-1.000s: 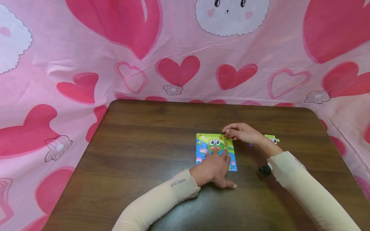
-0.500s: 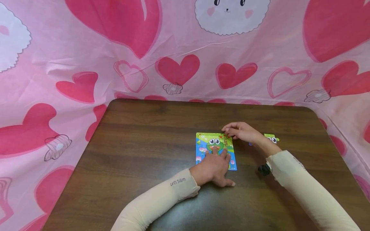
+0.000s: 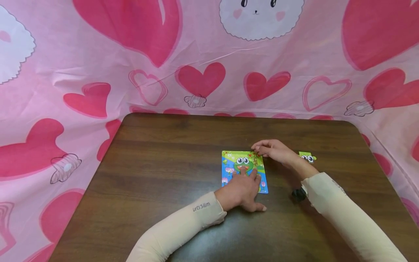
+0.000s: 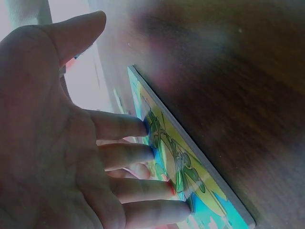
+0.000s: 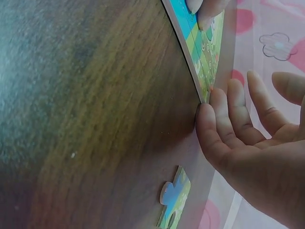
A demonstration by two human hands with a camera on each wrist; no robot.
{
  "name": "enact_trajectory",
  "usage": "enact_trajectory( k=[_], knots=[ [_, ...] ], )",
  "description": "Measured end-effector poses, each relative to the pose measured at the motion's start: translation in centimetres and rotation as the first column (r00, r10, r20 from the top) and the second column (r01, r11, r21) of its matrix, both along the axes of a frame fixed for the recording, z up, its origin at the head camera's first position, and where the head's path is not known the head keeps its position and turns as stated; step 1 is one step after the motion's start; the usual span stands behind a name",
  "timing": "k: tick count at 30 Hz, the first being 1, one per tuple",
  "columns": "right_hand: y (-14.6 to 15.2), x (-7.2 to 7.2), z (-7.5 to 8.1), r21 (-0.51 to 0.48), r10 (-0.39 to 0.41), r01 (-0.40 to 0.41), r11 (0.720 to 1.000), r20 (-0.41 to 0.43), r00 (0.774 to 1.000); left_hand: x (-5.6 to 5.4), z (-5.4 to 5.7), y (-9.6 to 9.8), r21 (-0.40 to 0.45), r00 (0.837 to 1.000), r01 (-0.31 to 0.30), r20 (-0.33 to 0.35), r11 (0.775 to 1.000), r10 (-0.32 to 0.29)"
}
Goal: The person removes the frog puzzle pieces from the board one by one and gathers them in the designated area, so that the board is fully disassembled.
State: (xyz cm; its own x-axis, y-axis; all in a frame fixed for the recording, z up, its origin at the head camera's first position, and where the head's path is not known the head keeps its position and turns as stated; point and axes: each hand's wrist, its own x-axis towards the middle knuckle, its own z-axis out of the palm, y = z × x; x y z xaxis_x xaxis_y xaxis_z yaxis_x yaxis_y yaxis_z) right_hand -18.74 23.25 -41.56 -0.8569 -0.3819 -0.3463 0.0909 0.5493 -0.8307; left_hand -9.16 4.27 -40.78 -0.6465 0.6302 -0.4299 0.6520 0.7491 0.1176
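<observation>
A square frog jigsaw puzzle (image 3: 229, 162) lies flat on the table, green above and blue below. My left hand (image 3: 243, 191) rests on its lower half with fingers spread and straight. In the left wrist view those fingertips (image 4: 151, 151) touch the printed face, and the thumb stands apart from it. At the puzzle's far right corner is my right hand (image 3: 276, 151). The right wrist view shows its fingers lightly bent, the little finger (image 5: 207, 124) touching the corner, and the thumb (image 5: 288, 86) apart. My left hand hides the puzzle's lower middle.
A loose jigsaw piece (image 3: 307, 157) printed with eyes lies right of the puzzle, beyond my right forearm. In the right wrist view a piece (image 5: 175, 198) with a blue tab lies near the hand. The brown table (image 3: 163, 163) backs onto a pink heart-print cloth (image 3: 131, 47).
Both hands stay almost still on the puzzle. A small blue bit that showed beside my right wrist is no longer visible in the head view.
</observation>
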Motion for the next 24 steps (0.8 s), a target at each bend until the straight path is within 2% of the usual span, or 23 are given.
enact_trajectory(
  k=[8, 13, 21, 24],
  knots=[
    [0.07, 0.17, -0.09, -0.043, -0.061, 0.062, 0.997, 0.012, 0.998, 0.06, -0.15, 0.11, -0.005, 1.0, -0.001, -0.022, 1.0, 0.001],
    [0.06, 0.17, -0.37, -0.049, -0.076, 0.076, 0.996, -0.005, 0.997, 0.1, -0.15, 0.14, -0.01, 0.999, 0.002, -0.04, 1.0, -0.003],
    [-0.47, 0.5, -0.86, -0.035, -0.079, 0.078, 0.996, -0.029, 0.996, 0.05, -0.15, 0.09, 0.001, 0.999, 0.004, -0.032, 1.0, -0.004],
    [-0.44, 0.58, -0.88, -0.065, -0.099, 0.098, 0.993, -0.013, 0.995, 0.07, -0.14, 0.08, -0.003, 0.999, 0.001, -0.032, 1.0, -0.001]
  ],
)
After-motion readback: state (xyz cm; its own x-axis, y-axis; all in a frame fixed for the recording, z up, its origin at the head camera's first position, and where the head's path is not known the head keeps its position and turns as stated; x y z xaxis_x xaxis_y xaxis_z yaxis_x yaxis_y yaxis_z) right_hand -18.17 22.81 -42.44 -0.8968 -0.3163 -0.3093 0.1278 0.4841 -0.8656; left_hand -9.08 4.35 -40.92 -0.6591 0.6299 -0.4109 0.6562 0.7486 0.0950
